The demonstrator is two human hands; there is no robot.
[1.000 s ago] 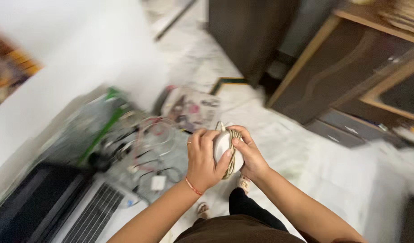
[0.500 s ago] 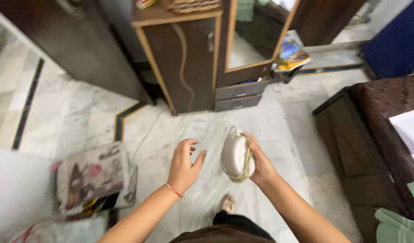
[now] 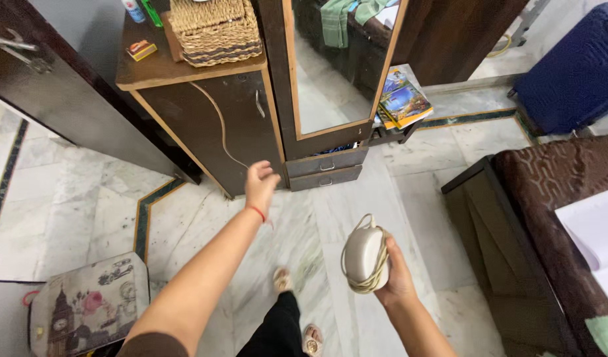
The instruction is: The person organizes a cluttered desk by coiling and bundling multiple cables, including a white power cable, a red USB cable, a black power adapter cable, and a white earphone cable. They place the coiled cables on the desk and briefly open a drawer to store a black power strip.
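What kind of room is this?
Probably a bedroom at home: a dark wooden dressing table with a tall mirror, a woven basket on its side cabinet, marble floor tiles, and a brown bed edge.

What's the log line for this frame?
left hand: empty, reaching toward cabinet | right hand: holds white device, cord-wrapped | standing, marble floor
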